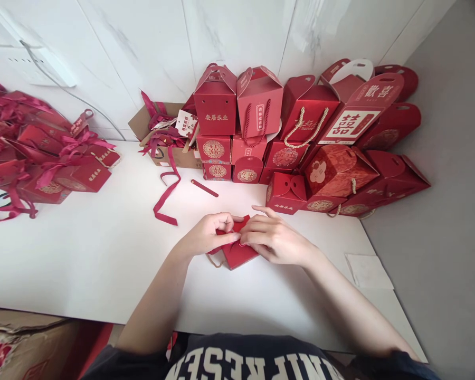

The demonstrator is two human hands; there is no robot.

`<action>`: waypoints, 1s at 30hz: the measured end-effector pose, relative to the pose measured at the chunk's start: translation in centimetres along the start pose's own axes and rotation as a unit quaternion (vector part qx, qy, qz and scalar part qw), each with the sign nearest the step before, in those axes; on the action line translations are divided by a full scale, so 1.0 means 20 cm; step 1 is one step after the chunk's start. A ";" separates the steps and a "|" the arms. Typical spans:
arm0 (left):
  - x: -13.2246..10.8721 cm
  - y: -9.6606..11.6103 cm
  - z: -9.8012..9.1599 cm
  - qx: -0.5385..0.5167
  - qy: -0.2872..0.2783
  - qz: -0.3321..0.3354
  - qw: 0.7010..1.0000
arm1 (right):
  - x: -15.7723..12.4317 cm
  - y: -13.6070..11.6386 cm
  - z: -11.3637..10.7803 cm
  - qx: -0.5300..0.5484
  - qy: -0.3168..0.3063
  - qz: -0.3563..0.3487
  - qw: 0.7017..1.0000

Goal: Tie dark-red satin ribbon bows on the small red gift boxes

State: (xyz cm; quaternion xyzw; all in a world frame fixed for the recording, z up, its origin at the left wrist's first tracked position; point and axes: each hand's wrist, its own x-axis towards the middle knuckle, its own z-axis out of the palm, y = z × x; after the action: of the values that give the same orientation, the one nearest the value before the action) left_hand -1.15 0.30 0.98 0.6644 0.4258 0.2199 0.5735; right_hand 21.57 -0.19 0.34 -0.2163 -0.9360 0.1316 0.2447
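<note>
One red box (241, 258) sits btwn L hand (209, 232), pinching its top, & R hand (276, 237), bent over it; can't tell if R pinches. Prob. top-fixing step; next move prob. needs steady fingers.

On the table (103, 253), stacked boxes (312, 103) stand behind the front box (241, 256) and right of a carton (178, 157).

Your left hand (211, 235) and right hand (277, 240) hide much of the red box (239, 258) between them, while the picture's left edge cuts off the table (83, 253), the ribboned boxes (43, 140) at that end and the cardboard carton (35, 351) beyond the table's front edge.
</note>
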 end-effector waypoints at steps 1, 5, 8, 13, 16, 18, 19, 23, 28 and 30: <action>0.00 0.00 0.00 0.003 0.001 0.002 1.000 | 0.00 0.00 0.00 -0.001 -0.004 0.004 1.000; 0.00 0.00 0.00 0.004 0.002 0.009 1.000 | 0.00 -0.01 0.00 -0.002 -0.011 0.008 1.000; 0.00 -0.01 0.00 -0.006 -0.007 0.013 1.000 | 0.00 0.00 0.00 0.000 -0.008 0.010 1.000; 0.00 -0.02 0.01 0.000 0.002 0.008 1.000 | 0.00 0.00 0.00 0.022 -0.006 0.016 1.000; 0.00 -0.03 0.01 0.015 0.004 0.014 1.000 | 0.00 0.00 -0.01 0.063 -0.008 0.037 0.997; 0.00 -0.04 0.01 0.019 0.007 0.028 0.999 | 0.00 0.00 -0.01 0.102 -0.004 0.063 0.993; 0.00 -0.04 0.01 0.024 0.009 0.038 0.999 | 0.00 0.00 -0.01 0.119 -0.001 0.074 0.990; -0.02 -0.02 0.02 0.110 0.020 0.076 0.991 | 0.00 0.01 0.01 0.182 0.004 0.094 0.979; -0.05 0.04 0.07 0.228 0.077 0.111 0.964 | 0.00 0.03 0.02 0.253 0.028 0.143 0.956; -0.06 0.05 0.08 0.264 0.094 0.138 0.950 | 0.00 0.04 0.03 0.240 0.047 0.140 0.959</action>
State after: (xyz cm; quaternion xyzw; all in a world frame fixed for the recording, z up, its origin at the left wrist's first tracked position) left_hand -0.19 -1.59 1.68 0.8204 0.4249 0.2387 0.2991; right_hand 21.49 0.35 -0.43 -0.2856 -0.8248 0.3752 0.3122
